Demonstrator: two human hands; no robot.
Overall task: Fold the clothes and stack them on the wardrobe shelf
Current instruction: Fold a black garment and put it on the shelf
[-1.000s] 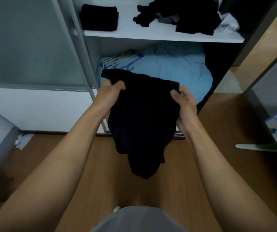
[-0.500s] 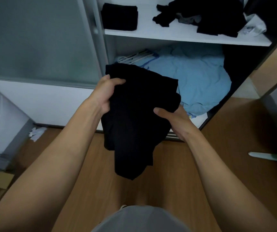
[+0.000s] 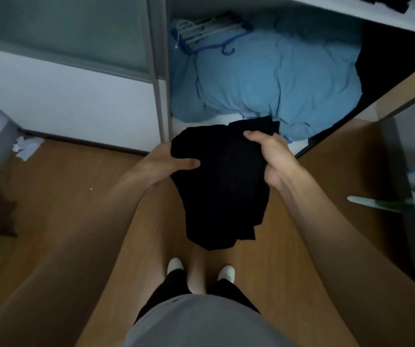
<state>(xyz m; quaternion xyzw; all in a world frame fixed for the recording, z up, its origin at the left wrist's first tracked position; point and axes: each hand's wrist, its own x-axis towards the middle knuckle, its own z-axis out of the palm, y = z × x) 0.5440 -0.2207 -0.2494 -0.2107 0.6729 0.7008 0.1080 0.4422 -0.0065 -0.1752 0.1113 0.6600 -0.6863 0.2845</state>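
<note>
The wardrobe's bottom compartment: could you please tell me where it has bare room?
Hardly any: blue bedding fills it, with hangers at its back left. Only a thin white base strip shows along the front, just beyond the black garment.

Head view downward, close over garment (image 3: 221, 191)

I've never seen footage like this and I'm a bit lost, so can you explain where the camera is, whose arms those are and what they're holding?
There is no machine here. The camera sits on a person's head and looks forward and down, so the two bare arms are that person's own. The left hand and the right hand both grip a black garment, which hangs bunched above the wooden floor. Ahead is an open wardrobe: a light blue cloth lies bunched at its bottom, with hangers at the back left. The white shoes below are on the person's feet.
</note>
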